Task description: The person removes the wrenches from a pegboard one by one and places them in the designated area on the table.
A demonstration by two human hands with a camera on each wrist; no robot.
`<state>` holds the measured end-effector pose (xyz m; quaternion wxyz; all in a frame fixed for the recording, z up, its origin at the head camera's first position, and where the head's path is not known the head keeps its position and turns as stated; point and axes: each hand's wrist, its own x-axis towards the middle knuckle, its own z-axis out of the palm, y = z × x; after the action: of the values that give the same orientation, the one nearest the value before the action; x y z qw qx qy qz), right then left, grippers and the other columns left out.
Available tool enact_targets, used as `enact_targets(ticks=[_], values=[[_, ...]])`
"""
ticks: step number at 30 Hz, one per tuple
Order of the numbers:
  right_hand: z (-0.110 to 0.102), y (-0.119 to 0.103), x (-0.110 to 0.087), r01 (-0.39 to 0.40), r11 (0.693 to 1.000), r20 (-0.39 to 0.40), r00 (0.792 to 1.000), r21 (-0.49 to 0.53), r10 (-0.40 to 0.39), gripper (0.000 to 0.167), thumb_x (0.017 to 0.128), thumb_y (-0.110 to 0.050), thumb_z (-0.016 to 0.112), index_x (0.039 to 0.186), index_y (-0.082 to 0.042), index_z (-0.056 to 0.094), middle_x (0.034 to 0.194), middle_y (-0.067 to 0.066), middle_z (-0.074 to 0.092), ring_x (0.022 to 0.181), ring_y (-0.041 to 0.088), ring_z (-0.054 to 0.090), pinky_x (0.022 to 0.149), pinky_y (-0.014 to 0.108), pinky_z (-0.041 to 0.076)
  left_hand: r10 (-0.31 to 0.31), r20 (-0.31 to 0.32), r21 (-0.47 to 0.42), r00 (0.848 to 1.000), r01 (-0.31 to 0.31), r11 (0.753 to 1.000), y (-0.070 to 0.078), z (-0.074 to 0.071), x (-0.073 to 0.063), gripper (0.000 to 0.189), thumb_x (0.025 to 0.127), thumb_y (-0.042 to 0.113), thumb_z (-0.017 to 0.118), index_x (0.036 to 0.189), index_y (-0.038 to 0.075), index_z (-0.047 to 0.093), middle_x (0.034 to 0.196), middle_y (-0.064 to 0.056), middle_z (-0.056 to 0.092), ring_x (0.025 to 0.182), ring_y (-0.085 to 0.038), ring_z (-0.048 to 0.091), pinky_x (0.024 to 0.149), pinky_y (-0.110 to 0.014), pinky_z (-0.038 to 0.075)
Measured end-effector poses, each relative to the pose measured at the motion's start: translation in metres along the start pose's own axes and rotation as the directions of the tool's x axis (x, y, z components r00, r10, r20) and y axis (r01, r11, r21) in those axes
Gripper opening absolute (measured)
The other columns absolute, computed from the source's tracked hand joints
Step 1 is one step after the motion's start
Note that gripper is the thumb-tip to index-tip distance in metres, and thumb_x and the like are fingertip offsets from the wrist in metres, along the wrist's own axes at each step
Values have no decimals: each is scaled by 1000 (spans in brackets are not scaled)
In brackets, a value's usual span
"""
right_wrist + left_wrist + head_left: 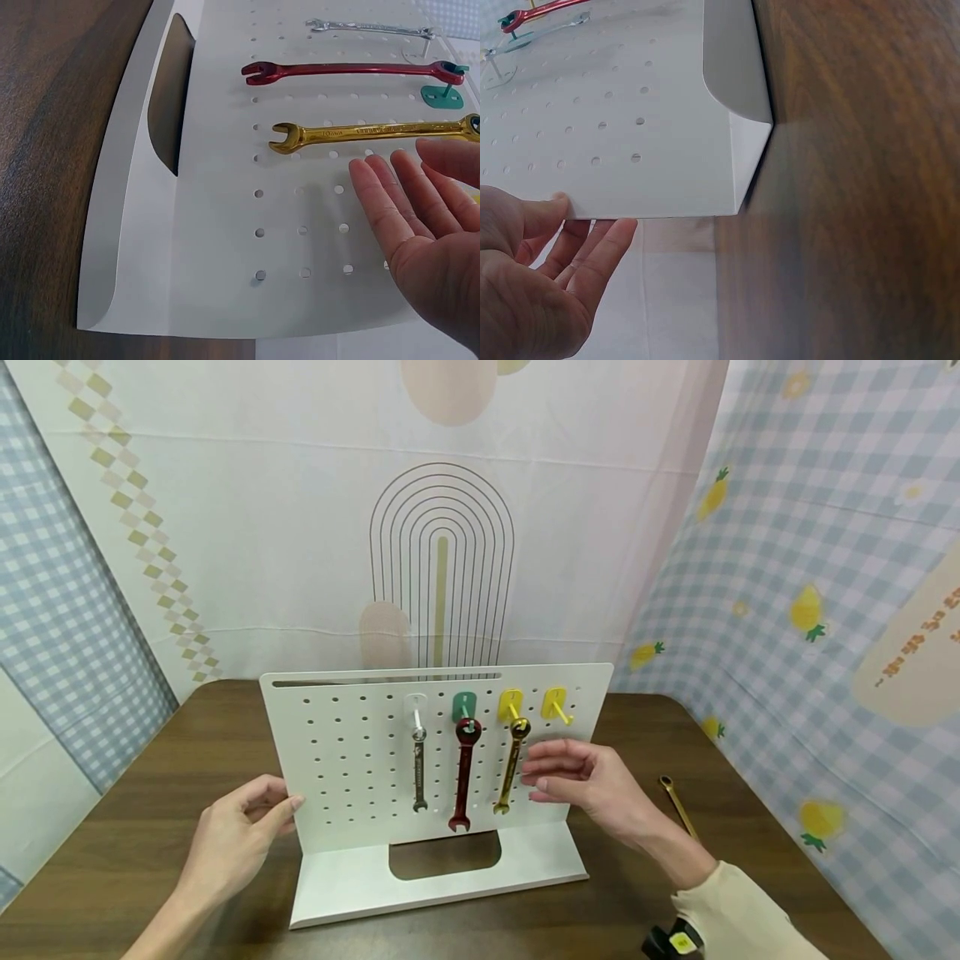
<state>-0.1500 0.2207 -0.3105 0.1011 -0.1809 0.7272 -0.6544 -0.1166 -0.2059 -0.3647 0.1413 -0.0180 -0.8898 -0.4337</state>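
A white pegboard stand [345, 760] stands upright on the table. My left hand [238, 831] pinches its left edge, thumb on the front face and fingers at the edge; the left wrist view shows this hand [547, 277] too. Three combination wrenches hang on hooks: a silver wrench [419, 772], a red wrench [464, 777] and a gold wrench [513, 768]. Just right of the gold wrench is my right hand [592, 781], fingers extended and holding nothing. In the right wrist view the right hand [427, 217] lies beside the gold wrench [360, 135]; contact cannot be told.
A yellow hook [557, 706] at the board's right bears no wrench. Another gold wrench [678, 806] lies on the wooden table [630, 893] right of the board. A patterned white cloth [600, 568] hangs behind, and checked cloth [840, 510] hangs at the right.
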Motion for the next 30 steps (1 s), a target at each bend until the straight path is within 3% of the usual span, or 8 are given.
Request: enact_targets(ticks=[9, 16, 25, 30], values=[[3, 0, 3, 20, 1000, 6, 1000, -8, -20, 43, 97, 7, 68, 137, 14, 55, 126, 26, 72, 113, 30, 76, 96, 41, 68, -5, 1, -9, 1000, 5, 1000, 1, 0, 0, 12, 100, 20, 77, 103, 9, 73, 94, -5, 78, 72, -1, 74, 67, -13, 60], [6, -2, 5, 14, 1000, 16, 1000, -15, -14, 46, 97, 8, 68, 140, 14, 53, 130, 30, 69, 113, 33, 75, 97, 41, 68, -6, 3, -14, 1000, 6, 1000, 1, 0, 0, 12, 100, 20, 76, 104, 9, 73, 95, -6, 78, 72, -1, 74, 66, -14, 60], [10, -3, 10, 21, 1000, 27, 999, -14, -21, 47, 96, 6, 69, 138, 17, 51, 131, 32, 67, 108, 18, 76, 97, 38, 67, 2, -5, -27, 1000, -2, 1000, 1, 1, 0, 11, 99, 18, 77, 103, 8, 73, 95, -6, 78, 72, 0, 74, 66, -14, 61], [13, -4, 12, 16, 1000, 23, 1000, -25, -16, 45, 94, 5, 73, 136, 13, 57, 129, 26, 71, 106, 18, 77, 95, 34, 68, 0, -8, -29, 1000, -1, 1000, 1, 1, -1, 10, 99, 18, 77, 102, 9, 73, 94, -6, 78, 72, -1, 74, 65, -15, 61]])
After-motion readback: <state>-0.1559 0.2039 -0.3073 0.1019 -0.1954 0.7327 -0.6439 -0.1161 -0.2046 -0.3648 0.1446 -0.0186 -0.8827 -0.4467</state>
